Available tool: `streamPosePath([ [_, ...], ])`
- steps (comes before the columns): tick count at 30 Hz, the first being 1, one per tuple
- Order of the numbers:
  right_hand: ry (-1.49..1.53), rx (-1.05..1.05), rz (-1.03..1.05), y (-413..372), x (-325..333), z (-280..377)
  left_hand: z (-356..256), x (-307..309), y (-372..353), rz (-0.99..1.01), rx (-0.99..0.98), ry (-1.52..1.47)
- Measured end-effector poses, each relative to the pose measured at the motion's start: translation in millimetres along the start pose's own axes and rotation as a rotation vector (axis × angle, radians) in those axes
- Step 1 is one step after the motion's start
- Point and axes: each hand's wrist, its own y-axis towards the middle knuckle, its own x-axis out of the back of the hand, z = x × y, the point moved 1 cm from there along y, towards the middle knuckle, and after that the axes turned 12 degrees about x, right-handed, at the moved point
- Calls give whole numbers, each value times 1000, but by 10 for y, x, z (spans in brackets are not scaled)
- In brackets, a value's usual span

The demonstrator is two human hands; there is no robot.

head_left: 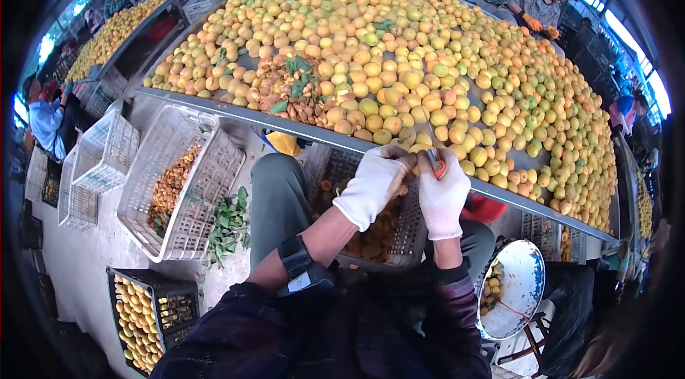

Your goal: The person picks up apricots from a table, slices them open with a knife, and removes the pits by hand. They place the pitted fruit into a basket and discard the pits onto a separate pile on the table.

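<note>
Golden apricots (368, 107) crowd the metal-edged table (325, 136)!
Right hand (444, 193), fingers wrapped round an orange-handled tool (439, 168); left hand (376, 183), fingers curled, hold unclear.

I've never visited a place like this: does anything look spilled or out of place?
Yes: green leaves lie loose on the floor beside a pale crate, perhaps spilled. Brown scraps sit heaped on the table, unlike the yellow fruit around them.
</note>
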Motion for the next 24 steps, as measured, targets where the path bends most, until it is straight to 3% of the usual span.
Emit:
streamPosePath([
  [2,-275,19,41,-30,-22,16,-55,-146,-67,-192,14,43],
  [3,-337,-79,56,-6,-35,55,63,-195,15,-356,-218,187],
  [6,-304,-96,9,46,-20,0,37,-276,71,-524,-429,581],
  [8,-342,-171,60,106,-17,-90,30,-300,103,-536,-460,528],
  [10,167,-156,-232,229,-29,-144,-149,-277,44,-286,-409,358],
  [11,554,-676,-190,282,128,-16,-239,-235,43,-262,-562,419],
  [12,609,-744,-241,282,159,-4,-315,-145,66,-254,-517,410],
  [13,616,-675,-219,259,189,-80,-423,20,120,-321,-561,436],
  [14,629,-610,-201,200,221,-160,-476,293,280,-414,-484,501],
  [15,608,-704,-48,145,356,-60,-678,516,253,-591,-507,788],
  [16,558,-699,88,65,411,-59,-814,724,291,-715,-386,1061],
  [17,515,-693,114,-42,385,-68,-837,925,346,-758,-361,1272],
  [18,474,-685,134,-150,343,-88,-940,982,326,-641,-185,1344],
  [20,504,-788,209,-349,319,-197,-799,1060,468,-348,-30,1497],
  [21,494,-884,201,-392,306,-204,-711,1007,616,-229,200,1570],
  [24,559,-816,134,-505,220,-283,-378,1018,1078,-419,-1,1447],
])
